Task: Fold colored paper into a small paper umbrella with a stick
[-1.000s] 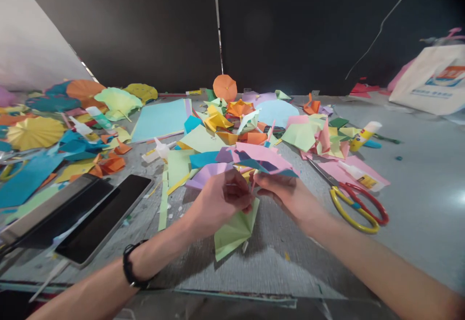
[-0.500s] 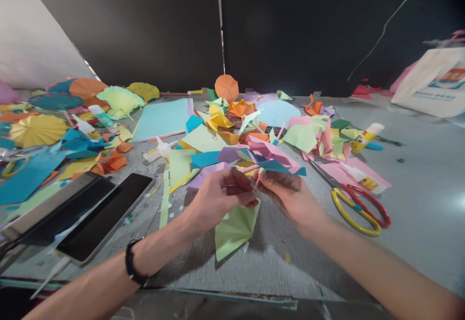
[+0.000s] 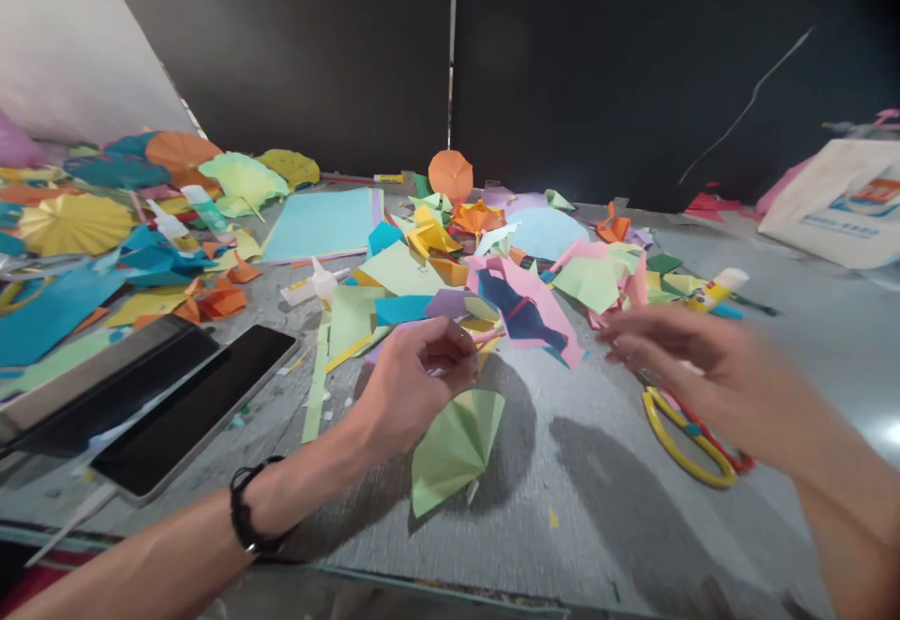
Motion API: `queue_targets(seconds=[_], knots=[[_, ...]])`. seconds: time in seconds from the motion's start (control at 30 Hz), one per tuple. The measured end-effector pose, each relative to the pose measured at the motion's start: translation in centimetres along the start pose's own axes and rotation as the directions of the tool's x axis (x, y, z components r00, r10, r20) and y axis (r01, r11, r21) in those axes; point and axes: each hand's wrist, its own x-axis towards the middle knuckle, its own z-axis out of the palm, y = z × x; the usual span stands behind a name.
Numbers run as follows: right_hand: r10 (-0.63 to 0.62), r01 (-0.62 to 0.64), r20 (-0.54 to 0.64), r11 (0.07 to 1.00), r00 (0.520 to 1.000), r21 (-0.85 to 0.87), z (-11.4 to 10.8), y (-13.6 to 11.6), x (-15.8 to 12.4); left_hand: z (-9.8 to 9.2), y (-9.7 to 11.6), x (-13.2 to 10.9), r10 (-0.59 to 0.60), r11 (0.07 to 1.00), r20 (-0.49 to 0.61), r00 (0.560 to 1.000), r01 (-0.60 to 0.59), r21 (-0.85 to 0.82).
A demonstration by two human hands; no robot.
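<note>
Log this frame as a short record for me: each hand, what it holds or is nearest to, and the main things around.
left hand: fingers closed on a pink stick
right hand: open, blurred, nothing seen in it; partly hides the scissors
between hands: pink-and-blue paper piece
nearest the camera: folded green paper on the gray table
left side: phone, screen dark
far right: white bag

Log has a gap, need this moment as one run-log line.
left hand: holds pink-and-blue paper umbrella | right hand: empty, blurred, near scissors | rest: pleated green paper on table
</note>
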Motion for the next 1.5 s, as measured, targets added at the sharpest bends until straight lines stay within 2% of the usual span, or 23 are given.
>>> queue_targets(seconds=[0.03, 0.07, 0.1, 0.13, 0.2, 0.27, 0.33, 0.43, 0.63, 0.73, 0.83, 0.93, 1.17, 1.3, 1.5], knots=[[-0.067, 0.055, -0.165, 0.996, 0.984, -0.075, -0.4, -0.2, -0.1, 0.0, 0.1, -0.1, 0.048, 0.998, -0.002, 0.999, -0.048, 0.041], [-0.154, 0.108, -0.283, 0.979, 0.947, -0.172, -0.5, -0.4, 0.0, 0.1, 0.2, -0.1, 0.099, 0.991, -0.005, 0.995, -0.099, 0.086], [-0.255, 0.160, -0.338, 0.945, 0.906, -0.284, -0.4, -0.5, 0.1, 0.1, 0.3, -0.2, 0.153, 0.980, -0.007, 0.988, -0.151, 0.132], [-0.353, 0.213, -0.332, 0.895, 0.875, -0.392, -0.1, -0.6, 0.3, 0.1, 0.4, -0.2, 0.205, 0.964, -0.010, 0.979, -0.200, 0.177], [-0.500, 0.330, -0.225, 0.787, 0.836, -0.522, 0.6, -0.4, 1.0, 0.1, 0.5, -0.3, 0.300, 0.924, -0.013, 0.954, -0.287, 0.252], [-0.563, 0.437, -0.120, 0.743, 0.818, -0.507, 1.2, 0.2, 1.6, 0.1, 0.6, -0.4, 0.386, 0.886, -0.021, 0.922, -0.365, 0.287], [-0.556, 0.490, -0.047, 0.766, 0.830, -0.416, 1.6, 1.0, 1.9, 0.1, 0.6, -0.5, 0.468, 0.848, -0.026, 0.884, -0.440, 0.295], [-0.512, 0.495, 0.022, 0.818, 0.859, -0.293, 1.8, 2.2, 1.8, 0.0, 0.4, -0.7, 0.556, 0.798, -0.035, 0.830, -0.522, 0.301], [-0.454, 0.483, 0.212, 0.868, 0.865, -0.114, 2.1, 3.3, 1.2, 0.0, 0.7, -1.3, 0.634, 0.727, -0.037, 0.772, -0.579, 0.369], [-0.408, 0.435, 0.279, 0.900, 0.869, -0.039, 2.2, 3.4, 1.1, 0.0, 0.9, -1.5, 0.659, 0.707, -0.035, 0.751, -0.603, 0.370], [-0.357, 0.379, 0.298, 0.925, 0.885, -0.020, 2.3, 3.8, 1.1, -0.1, 1.0, -1.4, 0.667, 0.701, -0.033, 0.744, -0.612, 0.366], [-0.340, 0.367, 0.268, 0.929, 0.901, -0.056, 2.4, 4.2, 1.3, -0.3, 1.0, -1.3, 0.677, 0.693, 0.005, 0.736, -0.639, 0.332], [-0.377, 0.392, 0.189, 0.919, 0.907, -0.048, 2.3, 4.0, 1.9, -0.5, 1.2, -1.3, 0.648, 0.716, 0.046, 0.760, -0.629, 0.302], [-0.392, 0.404, 0.173, 0.914, 0.904, -0.042, 2.5, 4.2, 1.9, -0.2, 1.5, -1.3, 0.611, 0.751, 0.027, 0.791, -0.591, 0.294], [-0.414, 0.422, 0.159, 0.907, 0.896, -0.017, 2.2, 3.3, 2.0, 0.2, 1.6, -1.5, 0.609, 0.768, -0.040, 0.792, -0.576, 0.281]])
